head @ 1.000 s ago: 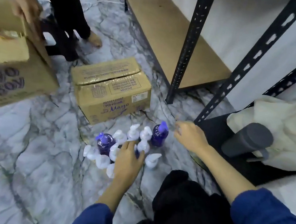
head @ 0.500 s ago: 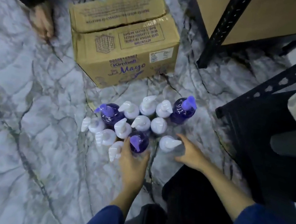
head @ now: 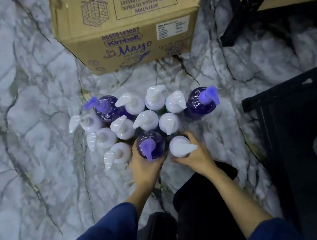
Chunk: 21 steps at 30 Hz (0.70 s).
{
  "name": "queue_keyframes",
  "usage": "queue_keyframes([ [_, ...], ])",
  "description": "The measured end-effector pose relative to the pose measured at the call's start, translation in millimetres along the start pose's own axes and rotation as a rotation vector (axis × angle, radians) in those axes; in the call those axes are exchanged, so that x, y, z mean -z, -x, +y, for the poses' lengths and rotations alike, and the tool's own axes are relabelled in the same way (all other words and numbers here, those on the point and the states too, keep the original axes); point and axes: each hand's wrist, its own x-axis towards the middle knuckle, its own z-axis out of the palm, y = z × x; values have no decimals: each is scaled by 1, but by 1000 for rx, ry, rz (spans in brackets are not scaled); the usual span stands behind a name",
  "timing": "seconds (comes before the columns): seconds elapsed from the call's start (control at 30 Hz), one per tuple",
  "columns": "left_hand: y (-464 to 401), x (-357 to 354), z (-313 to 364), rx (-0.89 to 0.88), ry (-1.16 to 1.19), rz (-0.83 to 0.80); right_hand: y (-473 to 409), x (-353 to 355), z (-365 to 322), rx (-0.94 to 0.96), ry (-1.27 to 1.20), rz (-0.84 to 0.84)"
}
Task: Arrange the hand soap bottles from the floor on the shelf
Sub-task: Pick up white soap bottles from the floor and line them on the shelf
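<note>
The left hand [head: 143, 166] curled round a purple pump-top soap bottle [head: 150, 144] at the near edge of the cluster standing on the grey marbled floor [head: 19, 142]. The right hand [head: 195, 157] gripped a white pump-top soap bottle [head: 180, 147] just beside it. A brown cardboard box [head: 122, 20] sat beyond.

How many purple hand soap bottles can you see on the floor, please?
3. One purple bottle stands at the cluster's far right corner, one on its left side, and the nearest is gripped by the left hand. None seems hidden.
</note>
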Motion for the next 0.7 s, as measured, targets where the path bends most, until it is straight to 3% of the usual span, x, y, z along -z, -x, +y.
queue_keyframes([
  [0.13,-13,-6,-17,76,-32,-66,1,-2,5,13,-43,31],
  [0.33,-12,-8,-16,-2,6,-26,5,-5,7,49,-48,66],
  [0.7,23,3,10,-97,258,-15,36,9,4,104,-297,251],
])
